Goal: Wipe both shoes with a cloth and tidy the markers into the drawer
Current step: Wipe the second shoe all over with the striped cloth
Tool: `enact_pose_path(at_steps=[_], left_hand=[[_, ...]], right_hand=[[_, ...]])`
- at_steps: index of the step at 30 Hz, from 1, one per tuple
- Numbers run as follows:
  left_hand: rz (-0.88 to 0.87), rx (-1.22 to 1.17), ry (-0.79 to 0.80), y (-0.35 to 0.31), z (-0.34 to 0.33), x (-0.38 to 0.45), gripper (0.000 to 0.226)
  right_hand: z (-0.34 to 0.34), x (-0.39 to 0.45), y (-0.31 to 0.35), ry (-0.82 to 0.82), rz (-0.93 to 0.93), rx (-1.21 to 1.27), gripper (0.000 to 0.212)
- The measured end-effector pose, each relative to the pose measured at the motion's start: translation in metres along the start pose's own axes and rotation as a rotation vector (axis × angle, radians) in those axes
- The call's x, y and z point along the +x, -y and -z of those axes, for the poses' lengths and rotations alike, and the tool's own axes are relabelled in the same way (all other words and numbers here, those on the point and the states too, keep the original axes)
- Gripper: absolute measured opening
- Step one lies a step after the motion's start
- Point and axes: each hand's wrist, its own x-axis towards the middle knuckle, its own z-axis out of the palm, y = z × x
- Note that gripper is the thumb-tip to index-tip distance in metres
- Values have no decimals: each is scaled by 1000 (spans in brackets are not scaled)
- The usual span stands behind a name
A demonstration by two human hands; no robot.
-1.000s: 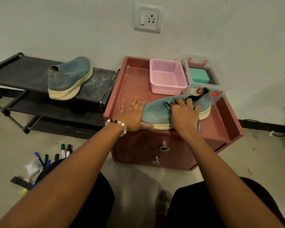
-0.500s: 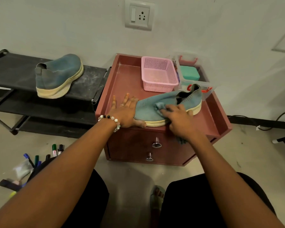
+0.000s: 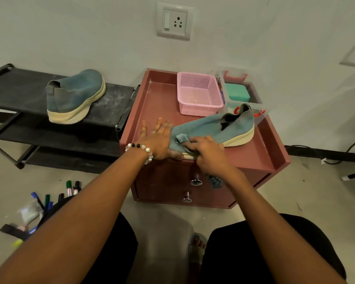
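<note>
Shoe (image 3: 213, 130) on the maroon drawer unit (image 3: 258, 152), centre-right of frame, is what we're wiping. Its long axis runs from the toe at lower left, by our hands, up to the heel collar at upper right, near the clear storage box (image 3: 242, 89).

Left hand (image 3: 158, 140) lies flat with fingers spread straight, pressing against the toe end and bracing it. Right hand (image 3: 209, 154) has its fingers curled around a blue-grey cloth (image 3: 181, 139), pinching it onto the upper just above the cream sole, right beside the left hand; a tail of cloth hangs below the wrist in front of the drawer face.

Key relation, as we judge it: the unwiped length of shoe lies up and right of our right fingers, so the stroke should run along the axis toward the heel while the left hand stops the shoe sliding.

Second shoe (image 3: 74, 97) sits upper left on the black shoe rack (image 3: 14, 87), well apart and closer to the left hand. Markers (image 3: 49, 199) lie on the floor at lower left, not yet tidied.
</note>
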Motion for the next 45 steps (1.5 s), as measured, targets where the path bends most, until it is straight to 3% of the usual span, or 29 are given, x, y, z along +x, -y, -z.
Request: enact_pose_path(at_steps=[2,7,11,17,23,26,28,34,37,41,45], left_hand=[[-4,-6,1,0,1,0,118],[-7,-6,3,-1,2,-1,118],[-3,-14,-4,-2,1,0,117],[5,-7,15,-2,0,1,118],[-18,-35,-1,-1,0,0,116],[-18,-59,11,-1,0,1,116],[-16,-78,21,-3,0,2,117],[8,-80,65,-5,1,3,113],[-12,-105,56,-3,-1,4,119],[-32,-88,47,-1,1,4,118],[-35,-100,43,1,1,6,118]], right_hand=[[11,-1,-25,17,-79,-94,58],[17,2,-41,-128,-387,-361,39],[3,7,-14,-104,-351,-357,33],[4,9,6,18,-67,51,42],[19,15,-45,-137,-388,-268,34],[13,17,-32,-128,-411,-345,34],[6,18,-11,-117,-358,-334,33],[-1,21,28,-46,47,-78,28],[-2,25,12,-37,116,-133,42],[4,31,-16,-108,-33,-296,56],[12,34,-28,-168,-147,-330,52]])
